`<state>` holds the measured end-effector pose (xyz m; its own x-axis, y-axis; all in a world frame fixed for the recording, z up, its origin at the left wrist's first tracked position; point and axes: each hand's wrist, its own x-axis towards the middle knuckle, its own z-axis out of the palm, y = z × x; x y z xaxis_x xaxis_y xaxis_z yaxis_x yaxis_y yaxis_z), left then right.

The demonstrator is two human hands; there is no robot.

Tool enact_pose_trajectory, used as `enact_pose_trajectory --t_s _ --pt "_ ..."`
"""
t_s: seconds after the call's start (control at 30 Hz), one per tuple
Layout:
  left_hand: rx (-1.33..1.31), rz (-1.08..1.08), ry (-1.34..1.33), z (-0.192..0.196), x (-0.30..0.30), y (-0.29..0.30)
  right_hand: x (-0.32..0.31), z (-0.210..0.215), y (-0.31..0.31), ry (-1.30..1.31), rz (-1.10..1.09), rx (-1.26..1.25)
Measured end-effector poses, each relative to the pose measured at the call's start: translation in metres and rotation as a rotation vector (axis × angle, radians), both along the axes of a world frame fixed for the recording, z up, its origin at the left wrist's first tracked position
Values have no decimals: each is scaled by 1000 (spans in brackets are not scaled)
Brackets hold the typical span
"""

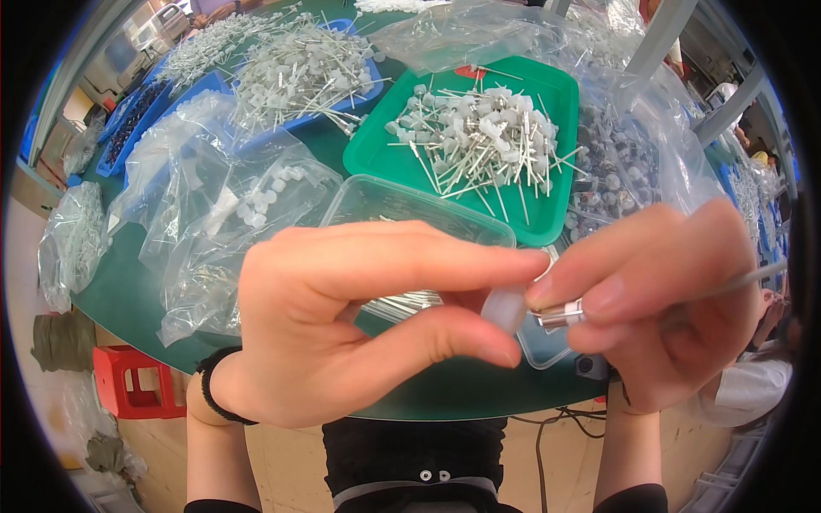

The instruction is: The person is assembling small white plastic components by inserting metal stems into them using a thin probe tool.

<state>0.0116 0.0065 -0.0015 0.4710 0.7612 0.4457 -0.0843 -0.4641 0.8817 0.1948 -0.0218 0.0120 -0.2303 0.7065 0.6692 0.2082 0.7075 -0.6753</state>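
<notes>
Two bare hands are held on the near side of the green tray (372, 144), their fingertips almost meeting; by the left hand (316, 316), a translucent white cap (505, 310) is pinched between thumb and fingers, nearer the body than the tray's near edge; by the right hand (676, 299), a small silver metal piece (560, 315) is gripped at the fingertips, just beside the cap and directed toward it, though whether the two touch cannot be told; a thin grey rod (753, 275) is seen beyond the right hand, any join to the metal piece being hidden by the fingers. The cap could be tipped or squeezed out, it is judged, if pressure were applied off-centre; the metal piece might be set askew if the right wrist were turned; if either were dropped, it could be lost among the loose rods (402, 303) in the clear box (462, 221), just beside the tray's near left edge. The left hand is bent into a C, thumb below and index finger arched above; the right hand is curled, its fingertips turned toward the left; both forearms are held well apart on the tray's near side.
</notes>
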Motion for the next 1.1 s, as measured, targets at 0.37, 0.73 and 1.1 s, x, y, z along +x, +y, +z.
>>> enact_pose_trajectory --t_s 0.37,0.73,1.1 --pt "82 12 80 -1 -3 0 -2 -16 6 169 118 29" --pt "-15 18 -81 -2 1 -5 8 0 17 -129 214 156" --pt "296 97 -102 -13 -9 -8 -5 -14 8 116 140 53"
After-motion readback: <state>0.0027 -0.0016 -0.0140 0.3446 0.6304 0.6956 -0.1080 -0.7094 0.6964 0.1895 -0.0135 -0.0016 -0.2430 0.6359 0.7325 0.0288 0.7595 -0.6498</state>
